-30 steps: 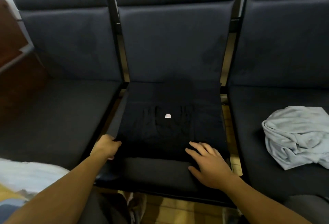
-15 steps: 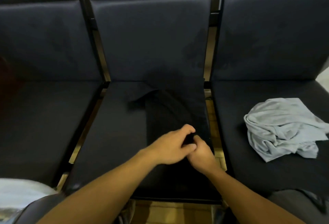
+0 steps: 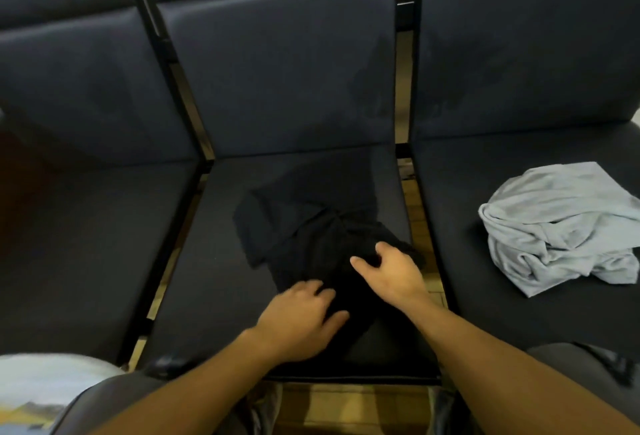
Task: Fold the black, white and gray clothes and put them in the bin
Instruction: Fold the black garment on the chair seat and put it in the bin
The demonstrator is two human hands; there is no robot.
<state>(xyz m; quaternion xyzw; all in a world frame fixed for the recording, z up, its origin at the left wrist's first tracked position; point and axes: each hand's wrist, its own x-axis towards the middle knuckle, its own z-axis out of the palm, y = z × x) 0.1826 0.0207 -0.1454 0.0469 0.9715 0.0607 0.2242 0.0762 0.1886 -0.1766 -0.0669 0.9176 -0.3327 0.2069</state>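
The right hand (image 3: 391, 272) has its fingers curled down into the black garment (image 3: 311, 244), thumb spread apart, bunching the dark cloth beneath the fingertips. The left hand (image 3: 299, 317) rests on the near edge of the same garment, fingers loosely bent and pressing the fabric; motion blur hides whether it pinches any cloth.

The black garment lies on the middle seat (image 3: 214, 261), partly folded, toward that seat's right side. One flap sticks out crookedly toward the seat's left and rear, and the right edge reaches the seat's right border, beside the gap (image 3: 420, 227) that shows a wooden floor below.

To the right of the middle seat, on the neighbouring cushion, a light gray garment (image 3: 557, 227) sits in a crumpled heap, not yet folded. To the lower left of the middle seat, a pale cloth shows at the corner of the view. No bin is visible.

Likely risks: the bunching grip of the right hand could drag the layers askew and undo the fold, and cloth near the seat's right border could slip into the gap. Black fabric on a dark cushion also makes edges hard to align.
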